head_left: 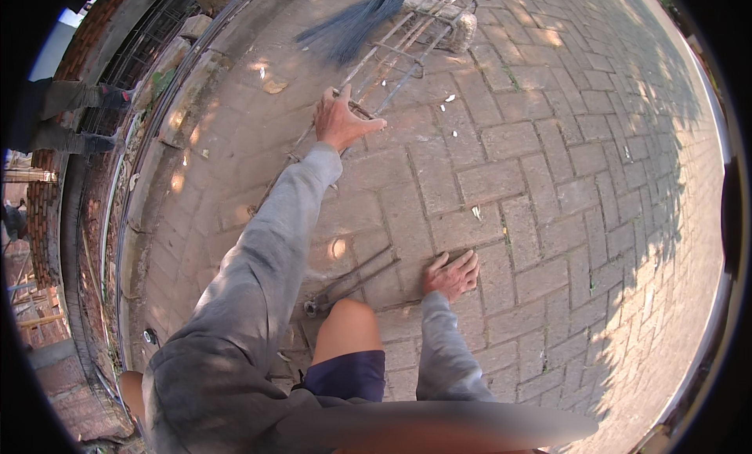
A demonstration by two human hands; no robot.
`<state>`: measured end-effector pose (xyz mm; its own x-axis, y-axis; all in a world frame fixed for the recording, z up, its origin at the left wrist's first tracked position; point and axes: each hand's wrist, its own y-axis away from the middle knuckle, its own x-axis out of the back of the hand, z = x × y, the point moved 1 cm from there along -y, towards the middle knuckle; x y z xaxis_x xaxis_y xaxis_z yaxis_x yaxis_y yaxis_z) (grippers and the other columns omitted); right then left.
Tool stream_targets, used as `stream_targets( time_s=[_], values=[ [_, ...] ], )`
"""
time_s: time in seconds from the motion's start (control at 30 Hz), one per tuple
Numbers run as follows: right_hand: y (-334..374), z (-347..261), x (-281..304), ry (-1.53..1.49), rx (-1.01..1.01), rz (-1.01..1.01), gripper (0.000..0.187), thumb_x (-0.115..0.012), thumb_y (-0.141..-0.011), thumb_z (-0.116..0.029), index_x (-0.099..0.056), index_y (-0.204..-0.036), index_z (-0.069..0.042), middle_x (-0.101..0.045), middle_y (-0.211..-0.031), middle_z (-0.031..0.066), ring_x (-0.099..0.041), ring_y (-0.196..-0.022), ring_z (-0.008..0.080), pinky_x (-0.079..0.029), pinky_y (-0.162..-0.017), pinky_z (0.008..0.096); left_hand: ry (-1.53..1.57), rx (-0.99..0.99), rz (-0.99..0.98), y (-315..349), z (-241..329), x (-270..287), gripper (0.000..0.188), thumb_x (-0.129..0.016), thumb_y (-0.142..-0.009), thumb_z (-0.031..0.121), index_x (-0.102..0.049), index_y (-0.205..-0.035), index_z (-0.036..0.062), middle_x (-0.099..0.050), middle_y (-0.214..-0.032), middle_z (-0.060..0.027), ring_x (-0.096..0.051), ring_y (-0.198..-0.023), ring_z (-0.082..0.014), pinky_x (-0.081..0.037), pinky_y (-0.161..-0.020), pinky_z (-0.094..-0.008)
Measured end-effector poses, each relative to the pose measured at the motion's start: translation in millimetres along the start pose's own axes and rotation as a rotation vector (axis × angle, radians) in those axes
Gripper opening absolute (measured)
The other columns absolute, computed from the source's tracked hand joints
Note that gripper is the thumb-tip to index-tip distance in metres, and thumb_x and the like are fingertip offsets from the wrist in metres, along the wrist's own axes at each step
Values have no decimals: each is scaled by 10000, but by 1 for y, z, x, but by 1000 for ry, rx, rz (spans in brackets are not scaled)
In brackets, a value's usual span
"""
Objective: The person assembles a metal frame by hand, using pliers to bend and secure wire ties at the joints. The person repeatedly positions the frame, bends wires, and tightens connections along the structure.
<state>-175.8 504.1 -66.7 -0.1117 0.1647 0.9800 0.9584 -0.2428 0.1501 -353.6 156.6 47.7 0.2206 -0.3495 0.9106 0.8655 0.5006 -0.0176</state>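
Observation:
My left hand (338, 120) reaches forward and grips the near end of a long rebar cage (406, 53), fingers and thumb around its bars. The cage is made of thin steel rods with bent stirrups and slants away to the far right. My right hand (452, 276) is palm down on the brick paving, fingers spread and slightly bent; nothing shows in it. Between my right hand and my knee lies a long-handled metal tool (348, 282) that looks like a bolt cutter, its head next to the knee.
A bundle of dark thin wires (356, 27) lies beyond my left hand. A rough stone block (454, 27) sits under the cage. Along the left runs a concrete kerb (168, 113) with long bars beside it. Another person's legs (82, 117) stand there. Herringbone paving (548, 195) spreads to the right.

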Motion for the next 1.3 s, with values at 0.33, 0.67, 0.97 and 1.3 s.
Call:
stream_targets(
  time_s=[0.33, 0.67, 0.97, 1.3],
  values=[
    [-1, 0, 1, -18, -21, -42, 726, -515, -1024, -394, -326, -1566, 51, -322, -1618, 213, -298, -1497, 395, -259, -1200, 528, 20, 182, 26, -2, 20, -3, 1159, -888, -615, 643, -484, -1514, 33, -463, -1420, -269, -441, -1351, -423, -392, -1119, -536],
    [-1, -2, -2, 28, -44, -79, 730, -489, -1032, -416, -319, -1578, 37, -316, -1625, 212, -287, -1505, 395, -269, -1202, 541, -9, 132, -32, -6, 16, -1, 1200, -865, -627, 685, -460, -1546, 29, -439, -1467, -288, -408, -1400, -445, -341, -1165, -560],
    [0, 3, -8, 68, -23, -17, 725, -482, -1029, -438, -341, -1579, 13, -347, -1619, 182, -318, -1496, 368, -291, -1188, 540, 95, 63, -55, -8, 8, 10, 1281, -888, -610, 631, -348, -1606, 35, -383, -1548, -327, -347, -1476, -457, -304, -1216, -555],
    [-1, 0, -9, 144, -21, 4, 728, -504, -1016, -450, -370, -1563, 11, -383, -1584, 174, -346, -1477, 337, -337, -1152, 515, 131, 78, -105, 119, -85, 63, 1354, -984, -517, 447, -314, -1614, 21, -424, -1552, -299, -427, -1444, -439, -373, -1191, -504]
  ],
)
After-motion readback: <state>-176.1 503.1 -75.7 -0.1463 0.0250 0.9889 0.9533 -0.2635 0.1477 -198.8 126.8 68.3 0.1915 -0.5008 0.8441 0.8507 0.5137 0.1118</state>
